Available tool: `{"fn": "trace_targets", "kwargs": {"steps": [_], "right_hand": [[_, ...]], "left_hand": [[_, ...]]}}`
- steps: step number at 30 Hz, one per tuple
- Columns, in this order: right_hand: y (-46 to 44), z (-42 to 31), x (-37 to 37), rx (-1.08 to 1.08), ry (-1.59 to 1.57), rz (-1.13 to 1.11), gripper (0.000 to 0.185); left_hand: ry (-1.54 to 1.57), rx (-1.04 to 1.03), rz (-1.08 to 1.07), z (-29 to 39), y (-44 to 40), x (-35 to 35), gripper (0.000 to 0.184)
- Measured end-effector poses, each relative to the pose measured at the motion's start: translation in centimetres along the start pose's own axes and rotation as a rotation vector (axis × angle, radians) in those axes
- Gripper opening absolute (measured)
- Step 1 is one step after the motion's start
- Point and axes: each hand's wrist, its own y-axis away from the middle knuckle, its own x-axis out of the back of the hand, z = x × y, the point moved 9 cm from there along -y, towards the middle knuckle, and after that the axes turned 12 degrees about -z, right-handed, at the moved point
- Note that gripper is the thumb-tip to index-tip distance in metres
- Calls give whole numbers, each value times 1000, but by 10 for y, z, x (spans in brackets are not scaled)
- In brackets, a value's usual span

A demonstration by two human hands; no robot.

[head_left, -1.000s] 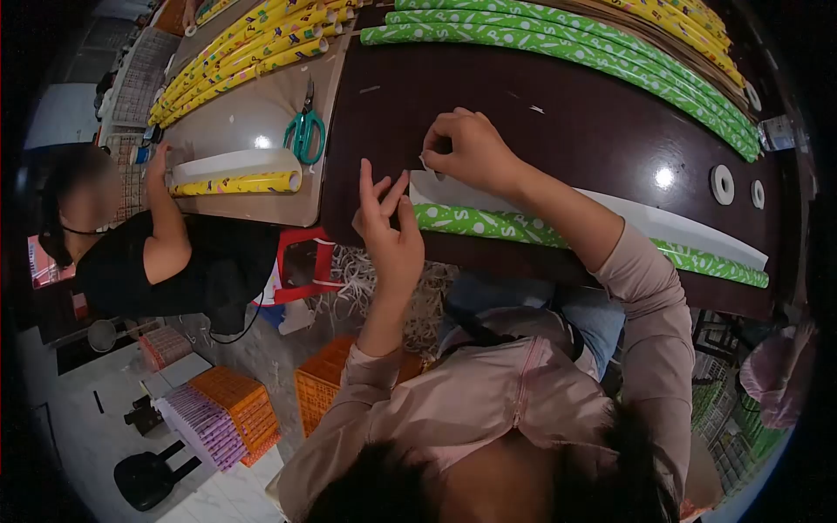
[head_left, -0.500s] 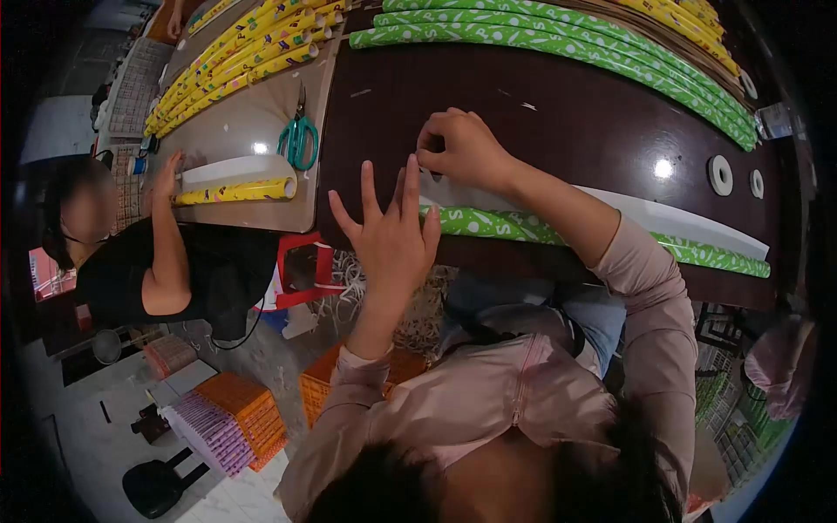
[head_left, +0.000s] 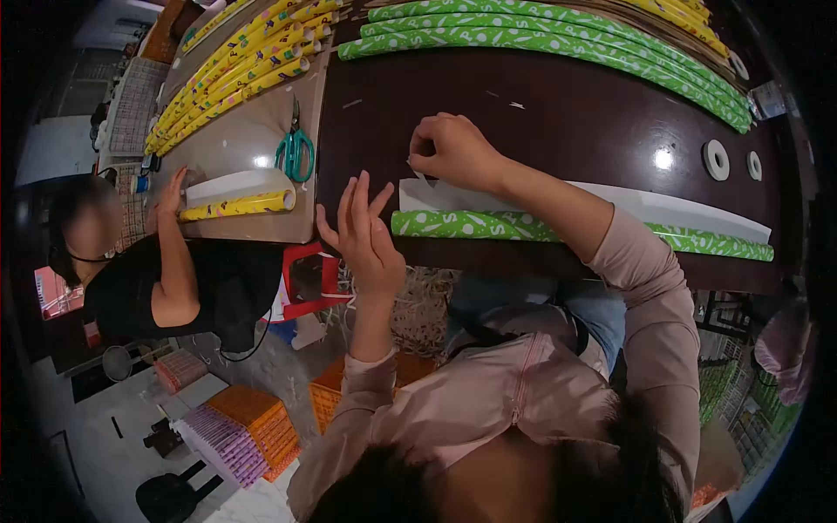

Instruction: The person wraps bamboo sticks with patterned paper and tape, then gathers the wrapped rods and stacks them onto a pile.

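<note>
A partly rolled sheet of green wrapping paper [head_left: 475, 225] lies along the table's near edge, its loose white flap [head_left: 697, 209] spread behind the roll. My right hand [head_left: 458, 155] is above the flap near the roll's left end. Its thumb and forefinger are pinched on a small pale strip that looks like tape, mostly hidden by the fingers. To the left of the roll's end, my left hand [head_left: 364, 235] is raised with its fingers apart and holds nothing.
Finished green rolls [head_left: 540, 44] and yellow rolls [head_left: 235, 74] lie at the back. Teal scissors [head_left: 296, 152] rest on the left board. Two white tape rolls [head_left: 716, 160] are at the right. On the left, a co-worker's hand [head_left: 170, 196] touches a yellow roll [head_left: 240, 206].
My left hand has moved left and down off the green roll's end, uncovering it. My right hand stays pinched above the white flap. The view has shifted slightly.
</note>
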Motion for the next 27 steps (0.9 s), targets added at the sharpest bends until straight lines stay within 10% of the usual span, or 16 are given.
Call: {"fn": "trace_targets", "kwargs": {"steps": [10, 15, 21, 24, 27], "right_hand": [[8, -7, 16, 31, 169, 60, 12], [143, -1, 141, -11, 188, 515, 6], [544, 76, 318, -651, 1078, 1270, 30], [736, 81, 354, -1482, 1165, 1275, 44], [827, 100, 328, -1775, 935, 1119, 44]], "left_hand": [[-158, -342, -320, 65, 12, -49, 50], [-91, -367, -305, 63, 7, -47, 46], [-82, -357, -307, 59, 8, -51, 48], [-88, -359, -322, 59, 9, -51, 48], [-139, -362, -299, 57, 10, -52, 46]]}}
